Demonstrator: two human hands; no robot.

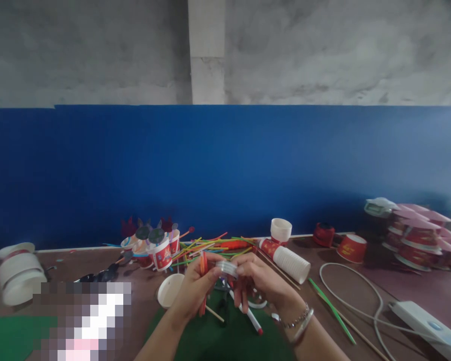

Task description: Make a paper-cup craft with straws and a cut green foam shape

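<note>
1. White and shiny, a small roll (227, 269) sits between the two hands, held up above the green mat (229, 343); it is too blurred to read in detail.
2. Left hand (196, 287): its fingers are clamped on the near left side of the roll, and an orange strip (203, 263) is also tucked in this hand, standing upright.
3. Right hand (261, 279): thumb and forefinger are pinched together on the roll's right edge, while the other fingers curl below. Two bracelets (303, 323) circle the wrist.
4. Under the hands, a white marker (252, 318) with a red end lies slanted, and a thin wooden stick (215, 314) shows beside the left hand.
5. Just left of that hand, a white paper cup (170, 291) is tipped toward the camera on the brown counter (285, 306).
6. Behind the hands lies a heap of coloured strips (210, 246), with decorated cups (161, 254) to its left and a stack of paper cups (289, 263) on its side to the right.
</note>
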